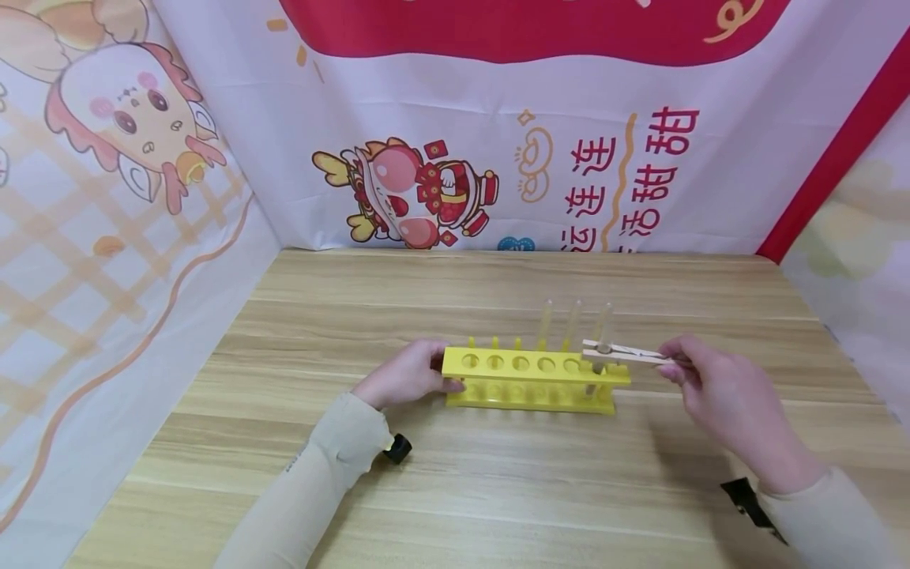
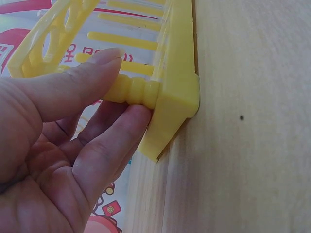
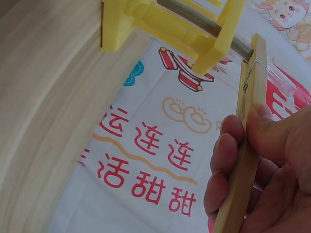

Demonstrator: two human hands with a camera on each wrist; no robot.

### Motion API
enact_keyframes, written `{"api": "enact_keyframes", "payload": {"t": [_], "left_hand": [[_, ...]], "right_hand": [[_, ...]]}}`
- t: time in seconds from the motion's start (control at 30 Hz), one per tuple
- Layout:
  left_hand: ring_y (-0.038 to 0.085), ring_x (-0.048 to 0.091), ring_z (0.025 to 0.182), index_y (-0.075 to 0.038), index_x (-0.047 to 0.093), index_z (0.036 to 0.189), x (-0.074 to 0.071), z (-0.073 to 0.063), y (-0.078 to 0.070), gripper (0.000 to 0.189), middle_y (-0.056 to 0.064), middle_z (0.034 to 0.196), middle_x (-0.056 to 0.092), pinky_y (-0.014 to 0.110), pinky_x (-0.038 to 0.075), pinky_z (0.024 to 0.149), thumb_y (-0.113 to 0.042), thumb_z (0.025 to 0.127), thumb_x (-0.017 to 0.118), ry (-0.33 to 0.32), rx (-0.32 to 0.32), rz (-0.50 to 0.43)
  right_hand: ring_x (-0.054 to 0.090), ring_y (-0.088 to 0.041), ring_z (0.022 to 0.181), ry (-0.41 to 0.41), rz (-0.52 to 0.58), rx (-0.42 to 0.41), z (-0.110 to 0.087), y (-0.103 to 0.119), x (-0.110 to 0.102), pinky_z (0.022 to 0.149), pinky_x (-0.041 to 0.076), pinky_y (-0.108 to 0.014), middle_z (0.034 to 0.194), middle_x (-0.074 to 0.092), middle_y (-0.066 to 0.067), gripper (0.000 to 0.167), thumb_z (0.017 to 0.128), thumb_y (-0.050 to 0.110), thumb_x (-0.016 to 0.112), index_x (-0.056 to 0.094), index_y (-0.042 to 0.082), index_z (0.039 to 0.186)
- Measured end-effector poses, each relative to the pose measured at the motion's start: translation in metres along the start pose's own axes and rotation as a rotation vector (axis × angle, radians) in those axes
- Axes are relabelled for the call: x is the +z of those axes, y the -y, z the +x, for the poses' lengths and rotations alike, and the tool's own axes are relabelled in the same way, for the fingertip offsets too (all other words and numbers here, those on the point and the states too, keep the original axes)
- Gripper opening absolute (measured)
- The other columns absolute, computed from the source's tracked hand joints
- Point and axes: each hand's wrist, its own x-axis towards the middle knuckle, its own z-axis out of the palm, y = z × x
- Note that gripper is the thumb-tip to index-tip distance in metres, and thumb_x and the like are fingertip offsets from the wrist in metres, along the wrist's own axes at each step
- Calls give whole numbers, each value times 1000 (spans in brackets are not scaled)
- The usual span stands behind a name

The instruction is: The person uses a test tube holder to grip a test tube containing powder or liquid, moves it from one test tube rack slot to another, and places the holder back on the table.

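A yellow test tube rack (image 1: 533, 377) stands on the wooden table. At its left end my left hand (image 1: 415, 371) pinches the end post (image 2: 138, 91) between thumb and fingers. My right hand (image 1: 735, 407) grips a wooden test tube clamp (image 3: 248, 141) by its handle, thumb on one side and fingers curled round the other. The clamp's jaws are around a glass test tube (image 1: 605, 320) just above the rack's top plate. Greyish contents show in the tube's lower part (image 3: 194, 18), which passes down through the rack's right end.
Two more clear test tubes (image 1: 546, 320) stand upright along the rack's back, over its row of yellow pegs (image 1: 494, 342). Wood-grain tabletop (image 1: 498, 490) surrounds the rack. Printed cloth (image 1: 455, 95) hangs behind the table, with more cloth at both sides.
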Motion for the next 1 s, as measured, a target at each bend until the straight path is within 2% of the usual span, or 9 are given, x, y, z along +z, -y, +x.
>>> {"api": "enact_keyframes", "payload": {"t": [0.2, 0.4, 0.63, 1.0], "left_hand": [[18, 60, 97, -18, 70, 112, 0, 0, -1, 31, -7, 108, 69, 41, 45, 94, -15, 83, 81, 4, -5, -13], [16, 61, 98, -18, 70, 112, 1, 0, -1, 31, -7, 109, 69, 42, 44, 95, -15, 84, 81, 3, -2, -12], [16, 61, 97, -17, 70, 111, 1, 0, 0, 30, -7, 107, 69, 40, 45, 93, -13, 83, 81, 2, 15, -10], [17, 61, 95, -16, 70, 111, 0, -1, -1, 30, -6, 105, 70, 39, 46, 91, -10, 83, 80, 12, 38, -34]], "right_hand": [[53, -16, 54, -17, -16, -3, 4, 1, -10, 49, 44, -42, 74, 68, -7, 22, 79, 2, 81, 66, 2, 96], [55, -19, 51, -50, -17, -42, 11, 3, -21, 48, 45, -44, 74, 69, -10, 25, 77, 0, 81, 66, 1, 96], [46, -13, 47, -39, -49, -41, 20, 7, -34, 46, 41, -39, 71, 68, -9, 23, 79, 2, 80, 65, 2, 97], [56, -24, 50, -106, -77, -89, 29, 15, -53, 47, 42, -43, 75, 69, -12, 25, 76, 1, 81, 65, 3, 96]]}}
